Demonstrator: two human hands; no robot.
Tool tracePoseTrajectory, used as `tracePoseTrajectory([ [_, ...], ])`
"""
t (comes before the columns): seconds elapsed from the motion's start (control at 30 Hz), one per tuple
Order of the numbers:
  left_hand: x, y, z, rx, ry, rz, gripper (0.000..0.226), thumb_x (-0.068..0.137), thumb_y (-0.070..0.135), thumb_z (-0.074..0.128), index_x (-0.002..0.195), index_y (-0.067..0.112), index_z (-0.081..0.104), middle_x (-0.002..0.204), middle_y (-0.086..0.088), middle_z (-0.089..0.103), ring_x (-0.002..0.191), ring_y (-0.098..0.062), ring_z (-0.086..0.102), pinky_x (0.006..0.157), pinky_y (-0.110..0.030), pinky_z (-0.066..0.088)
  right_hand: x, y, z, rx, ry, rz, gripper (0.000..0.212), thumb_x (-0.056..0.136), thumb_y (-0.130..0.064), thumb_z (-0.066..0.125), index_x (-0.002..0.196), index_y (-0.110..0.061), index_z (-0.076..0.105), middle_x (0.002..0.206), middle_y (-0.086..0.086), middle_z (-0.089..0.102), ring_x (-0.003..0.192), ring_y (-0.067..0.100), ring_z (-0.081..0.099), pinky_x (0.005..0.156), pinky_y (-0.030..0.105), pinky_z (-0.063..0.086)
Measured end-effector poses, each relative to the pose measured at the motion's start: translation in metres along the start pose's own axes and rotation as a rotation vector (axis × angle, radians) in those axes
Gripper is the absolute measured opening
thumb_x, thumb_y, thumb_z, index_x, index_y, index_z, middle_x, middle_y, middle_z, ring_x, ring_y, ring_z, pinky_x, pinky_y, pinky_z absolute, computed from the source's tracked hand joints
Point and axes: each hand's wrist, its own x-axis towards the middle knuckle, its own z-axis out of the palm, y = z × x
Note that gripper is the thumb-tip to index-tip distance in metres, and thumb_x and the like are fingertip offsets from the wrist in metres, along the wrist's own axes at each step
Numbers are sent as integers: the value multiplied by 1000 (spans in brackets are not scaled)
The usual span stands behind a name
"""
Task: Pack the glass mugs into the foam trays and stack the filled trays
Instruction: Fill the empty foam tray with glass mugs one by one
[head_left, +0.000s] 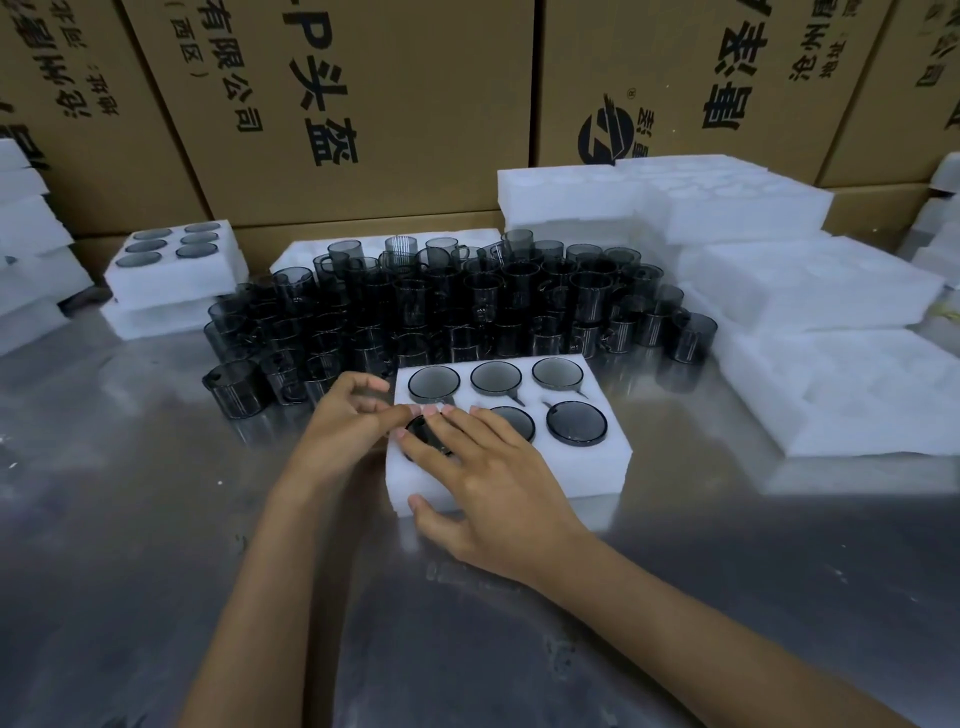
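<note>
A dark smoked-glass mug (423, 434) sits in the near-left pocket of the white six-pocket foam tray (571, 465) on the steel table (130, 493). The right hand (488, 486) presses it with straight fingers; the left hand (345, 421) touches its rim, fingers loosely curled.

Smoky grey glass mugs (457, 306), some with thin white vertical stripes; white foam trays (511, 467); dull silver desk (130, 467); brown cardboard boxes (363, 104) printed with black characters along the desk's far edge.

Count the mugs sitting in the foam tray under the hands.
6: three along the far row, two in the near row, one near-left partly hidden under the right hand.
</note>
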Motion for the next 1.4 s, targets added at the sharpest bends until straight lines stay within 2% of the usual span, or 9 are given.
tracePoseTrajectory([
  [0.23, -2, -2, -1, -88, -49, -121, 45, 64, 35, 89, 103, 19, 72, 99, -10, 74, 87, -25, 74, 83, -42, 59, 7, -6, -3, -2, -24, 17, 58, 88, -47, 49, 139, -20, 55, 139, 7, 58, 131, 26, 47, 119, 38, 22],
  [0.5, -11, 7, -3, -41, -96, -88, 22, 86, 24, 74, 107, 17, 69, 87, -8, 74, 70, -15, 72, 55, -22, 54, -2, -5, -1, 16, -21, 34, 56, 93, -49, 42, 144, -28, 47, 150, -1, 46, 143, 19, 35, 119, 42, 17],
  [0.6, -16, 12, -3, -20, -124, -82, 19, 91, 23, 69, 105, 11, 72, 87, -10, 76, 69, -13, 72, 53, -18, 54, -4, -1, -5, 64, 97, 83, 50, 94, -49, 46, 139, -29, 53, 144, -4, 53, 139, 19, 41, 118, 43, 20],
  [0.77, -17, 16, -2, 94, -155, -132, 29, 95, 34, 63, 87, 11, 78, 66, 1, 74, 51, -6, 67, 44, -11, 46, -16, 48, -29, 66, 455, 609, 41, 91, -42, 53, 126, -24, 64, 136, -4, 60, 129, 20, 47, 106, 42, 32],
  [0.87, -15, 17, 0, 158, -152, -139, 36, 97, 39, 59, 81, 12, 77, 67, 0, 75, 49, -6, 66, 42, -10, 44, -29, 83, -33, 297, 296, 987, 47, 98, -44, 46, 131, -14, 60, 131, 10, 62, 130, 30, 46, 111, 47, 32],
  [0.93, -14, 17, 3, 218, -144, -147, 44, 98, 42, 56, 75, 9, 74, 57, 3, 71, 43, -3, 62, 38, -9, 41, -30, 91, -30, 587, 144, 1104, 46, 99, -47, 43, 106, -9, 68, 109, 14, 70, 116, 34, 57, 108, 50, 38],
  [1.1, -20, 19, 7, 275, -142, -78, 50, 83, 67, 61, 89, 20, 76, 84, 11, 75, 66, 4, 67, 50, -8, 44, -30, 86, -28, 968, 244, 1066, 34, 94, -46, 56, 92, -18, 77, 88, -7, 76, 92, 9, 66, 81, 26, 48],
  [1.2, -23, 24, 12, 111, -179, 34, 36, 78, 57, 72, 108, 38, 69, 96, 23, 73, 88, 3, 70, 66, -11, 51, -30, 85, -28, 1084, 329, 982, 21, 94, -39, 59, 109, -36, 73, 102, -21, 73, 103, -1, 65, 89, 25, 50],
  [1.4, -27, 26, 32, -113, -209, 159, 58, 76, 52, 78, 127, 36, 55, 112, 19, 71, 106, -3, 67, 78, -18, 56, -28, 80, -31, 1198, 489, 853, 30, 95, -38, 60, 123, -47, 62, 115, -28, 68, 108, -9, 61, 89, 22, 47],
])
